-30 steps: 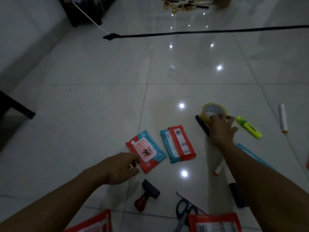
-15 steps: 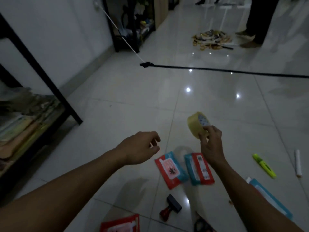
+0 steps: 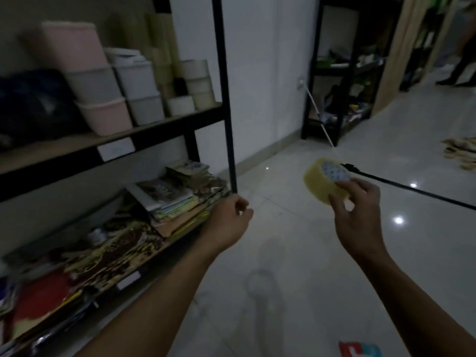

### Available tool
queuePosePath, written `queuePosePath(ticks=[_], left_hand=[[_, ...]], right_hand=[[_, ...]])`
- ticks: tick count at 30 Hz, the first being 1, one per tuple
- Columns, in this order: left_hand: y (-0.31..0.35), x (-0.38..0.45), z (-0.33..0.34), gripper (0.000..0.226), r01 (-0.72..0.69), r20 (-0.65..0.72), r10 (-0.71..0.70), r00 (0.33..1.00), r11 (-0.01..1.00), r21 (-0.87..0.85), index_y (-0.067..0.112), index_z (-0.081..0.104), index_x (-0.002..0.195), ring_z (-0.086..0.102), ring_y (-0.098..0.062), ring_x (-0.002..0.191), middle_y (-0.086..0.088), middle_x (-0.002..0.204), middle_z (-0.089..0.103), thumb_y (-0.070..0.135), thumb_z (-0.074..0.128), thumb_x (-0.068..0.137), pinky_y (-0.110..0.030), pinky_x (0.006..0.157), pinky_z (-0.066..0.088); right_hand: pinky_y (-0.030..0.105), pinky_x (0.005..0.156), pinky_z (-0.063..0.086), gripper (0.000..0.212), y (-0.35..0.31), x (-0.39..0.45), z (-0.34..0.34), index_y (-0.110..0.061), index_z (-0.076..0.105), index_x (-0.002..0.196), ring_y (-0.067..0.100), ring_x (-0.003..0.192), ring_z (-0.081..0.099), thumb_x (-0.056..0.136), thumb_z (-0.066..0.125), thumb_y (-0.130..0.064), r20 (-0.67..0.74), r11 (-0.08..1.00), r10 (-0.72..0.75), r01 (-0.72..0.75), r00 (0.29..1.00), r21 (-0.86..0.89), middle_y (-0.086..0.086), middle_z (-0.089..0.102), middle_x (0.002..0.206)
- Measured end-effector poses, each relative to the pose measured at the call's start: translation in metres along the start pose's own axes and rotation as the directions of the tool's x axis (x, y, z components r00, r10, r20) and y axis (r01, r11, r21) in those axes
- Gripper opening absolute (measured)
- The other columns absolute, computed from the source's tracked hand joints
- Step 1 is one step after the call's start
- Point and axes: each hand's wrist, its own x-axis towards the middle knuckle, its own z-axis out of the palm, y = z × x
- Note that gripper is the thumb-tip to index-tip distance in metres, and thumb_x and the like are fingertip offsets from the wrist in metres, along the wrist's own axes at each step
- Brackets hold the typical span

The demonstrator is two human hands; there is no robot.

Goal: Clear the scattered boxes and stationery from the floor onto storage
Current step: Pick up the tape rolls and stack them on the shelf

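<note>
My right hand holds a roll of yellowish packing tape up in the air, fingers curled round its rim. My left hand hangs beside the black shelf unit, fingers loosely curled and holding nothing. The lower shelf carries stacked books and patterned papers; the upper shelf holds pink and white bins and tape rolls. A red and teal packet lies on the floor at the bottom edge.
A black cable with a white cord runs across the glossy tiled floor. A second black rack stands by the wall further back. A heap of objects lies at the far right, near a person's legs.
The view has swung up and left from the floor items to the shelf unit. My right hand lifted the tape roll off the floor and carries it. My left hand rose, holding nothing.
</note>
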Motion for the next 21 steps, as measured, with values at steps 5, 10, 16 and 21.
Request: queuePosePath(ticks=[5, 10, 16, 21], left_hand=[[-0.015, 0.053, -0.056, 0.022, -0.076, -0.141, 0.114, 0.983, 0.965, 0.249, 0.024, 0.062, 0.116, 0.055, -0.019, 0.112, 0.003, 0.122, 0.057, 0.031, 0.06, 0.094, -0.037, 0.093, 0.049], [-0.001, 0.105, -0.126, 0.039, -0.084, -0.141, 0.158, 0.977, 0.901, 0.425, 0.022, 0.048, 0.134, 0.04, -0.02, 0.128, 0.0, 0.136, 0.043, 0.032, 0.055, 0.097, -0.044, 0.105, 0.038], [0.012, 0.155, -0.194, 0.063, 0.002, -0.094, 0.061, 0.994, 0.826, 0.563, 0.016, 0.028, 0.152, 0.034, -0.027, 0.137, -0.006, 0.149, 0.034, 0.031, 0.054, 0.096, -0.043, 0.109, 0.036], [0.002, 0.174, -0.222, 0.076, 0.039, 0.024, -0.069, 0.997, 0.782, 0.622, 0.011, 0.011, 0.158, 0.023, -0.03, 0.146, -0.01, 0.162, 0.018, 0.04, 0.051, 0.101, -0.042, 0.118, 0.027]], right_hand=[[-0.004, 0.082, 0.035, 0.021, -0.049, 0.031, 0.07, -0.02, 0.064, 0.114, 0.003, 0.125, 0.031, 0.098, 0.06, -0.006, 0.122, 0.996, -0.039, 0.029, 0.992, 0.083, 0.009, 0.023, 0.156], [0.036, 0.106, 0.048, 0.025, -0.107, 0.066, 0.124, -0.028, 0.063, 0.11, 0.007, 0.128, 0.034, 0.098, 0.06, -0.006, 0.173, 0.993, -0.013, -0.008, 0.985, 0.12, 0.009, 0.028, 0.154], [0.024, 0.099, 0.053, 0.024, -0.187, 0.125, 0.164, -0.015, 0.068, 0.117, -0.006, 0.124, 0.035, 0.095, 0.064, -0.007, 0.25, 0.989, -0.097, 0.065, 0.963, 0.132, 0.009, 0.033, 0.152], [0.044, 0.097, 0.056, 0.027, -0.245, 0.182, 0.195, -0.012, 0.069, 0.118, 0.011, 0.131, 0.041, 0.092, 0.067, -0.005, 0.28, 0.976, -0.188, 0.148, 0.941, 0.158, 0.01, 0.038, 0.148]])
